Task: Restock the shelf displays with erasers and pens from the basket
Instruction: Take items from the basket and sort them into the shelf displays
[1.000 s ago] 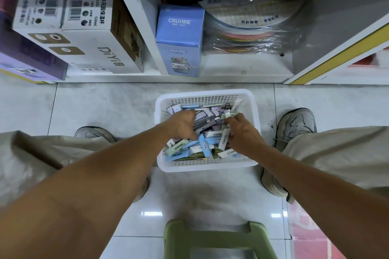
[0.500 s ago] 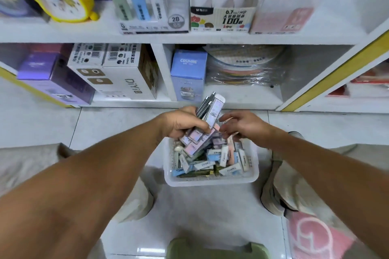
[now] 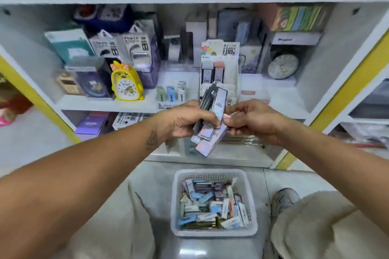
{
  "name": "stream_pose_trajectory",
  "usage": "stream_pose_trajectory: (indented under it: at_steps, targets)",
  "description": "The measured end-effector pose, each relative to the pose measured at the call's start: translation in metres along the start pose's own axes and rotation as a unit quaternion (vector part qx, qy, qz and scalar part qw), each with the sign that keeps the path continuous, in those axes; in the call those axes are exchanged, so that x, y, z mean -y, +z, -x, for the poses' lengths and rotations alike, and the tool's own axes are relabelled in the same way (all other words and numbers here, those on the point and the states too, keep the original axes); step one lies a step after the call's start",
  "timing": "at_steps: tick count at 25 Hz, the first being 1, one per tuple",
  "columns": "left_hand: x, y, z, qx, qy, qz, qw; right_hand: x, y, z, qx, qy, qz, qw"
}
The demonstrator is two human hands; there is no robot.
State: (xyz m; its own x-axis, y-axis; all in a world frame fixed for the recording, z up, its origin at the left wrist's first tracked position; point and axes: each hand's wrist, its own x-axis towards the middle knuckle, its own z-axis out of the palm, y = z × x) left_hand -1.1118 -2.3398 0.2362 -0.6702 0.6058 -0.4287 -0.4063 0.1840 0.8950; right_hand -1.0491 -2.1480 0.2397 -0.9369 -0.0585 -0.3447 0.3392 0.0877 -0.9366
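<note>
Our left hand gripping a bundle of pens and slim lilac boxes raised before the shelf, our right hand pinching one box's edge, white basket of erasers on the floor nearer us, tiered display box just beyond the bundle, yellow clock far left.

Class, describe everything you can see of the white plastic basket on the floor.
The white plastic basket is rectangular, with rounded corners, a smooth rim and perforated mesh walls. It stands upright on the pale tiled floor before the shelf unit, between the person's knees, below both hands, which do not touch it. It is roughly half full of small packaged erasers in blue, white and purple sleeves, heaped loosely, with darker pens at its near edge.
</note>
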Motion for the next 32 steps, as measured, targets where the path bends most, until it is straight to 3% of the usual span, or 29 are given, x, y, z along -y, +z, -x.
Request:
stream_pose_trajectory:
  at_steps: [6,11,15,20,27,28,30,31,32]
  targets:
    - [-0.086,-0.004,0.01,-0.085,0.048,0.136,0.986,0.08,-0.02,-0.009,-0.174,-0.119,0.067,0.975]
    - [-0.102,-0.032,-0.001,-0.129,0.038,0.16,0.978,0.105,-0.049,-0.042,-0.292,-0.199,0.208,0.912]
    - [-0.096,-0.04,-0.015,-0.102,0.009,0.148,0.984,0.091,-0.043,-0.07,-0.26,-0.261,0.374,0.851]
    - [-0.098,-0.044,-0.027,-0.075,0.006,0.124,0.989,0.082,-0.04,-0.091,-0.243,-0.345,0.473,0.773]
    - [-0.091,-0.039,-0.034,-0.059,-0.014,0.087,0.994,0.072,-0.032,-0.101,-0.179,-0.346,0.554,0.736]
    - [-0.09,-0.039,-0.035,-0.055,-0.015,0.082,0.995,0.074,-0.03,-0.102,-0.195,-0.343,0.53,0.751]
    - [-0.09,-0.037,-0.035,-0.042,-0.013,0.077,0.996,0.083,-0.02,-0.099,-0.208,-0.297,0.338,0.869]
    - [-0.09,-0.036,-0.035,-0.032,-0.013,0.073,0.997,0.087,-0.015,-0.096,-0.177,-0.26,0.214,0.925]
    - [-0.09,-0.034,-0.034,-0.021,-0.012,0.068,0.997,0.092,-0.012,-0.094,-0.14,-0.227,0.122,0.956]
